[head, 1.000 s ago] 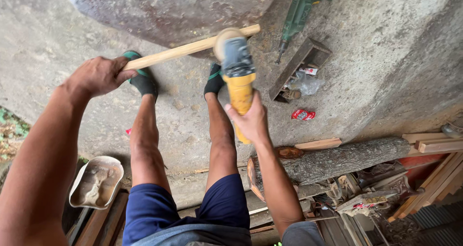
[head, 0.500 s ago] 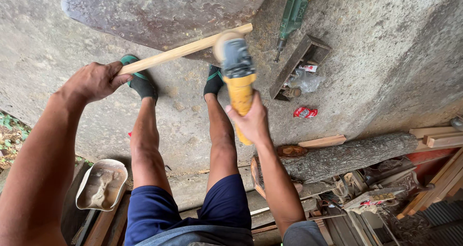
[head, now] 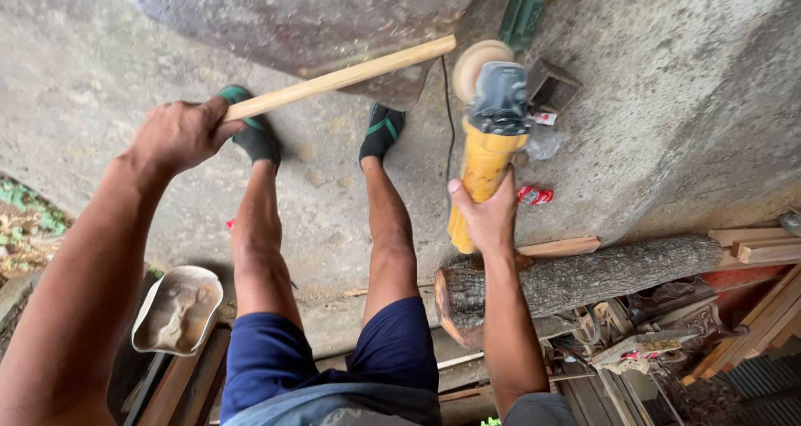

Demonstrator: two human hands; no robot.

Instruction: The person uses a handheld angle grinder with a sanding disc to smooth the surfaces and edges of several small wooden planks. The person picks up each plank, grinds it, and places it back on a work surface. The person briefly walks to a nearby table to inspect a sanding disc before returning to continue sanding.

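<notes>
My left hand [head: 177,134] grips one end of a pale wooden stick [head: 350,76] that reaches up and to the right over the concrete floor. My right hand [head: 486,213] holds a yellow angle grinder [head: 488,138] by its body. The grinder's grey head and round sanding disc [head: 476,59] point away from me, a short gap to the right of the stick's far end. My bare legs and dark green sandals [head: 250,134] are below the stick.
A large rusty metal slab [head: 309,17] lies ahead. A green power drill [head: 534,0], a small box [head: 551,84] and a red packet [head: 534,195] sit on the floor. A log [head: 584,280] and wood scraps are at right, a metal scoop [head: 177,309] at left.
The grinder has lifted off the stick and moved to the right; its disc was against the stick before and is now apart from it. The view has shifted slightly.
</notes>
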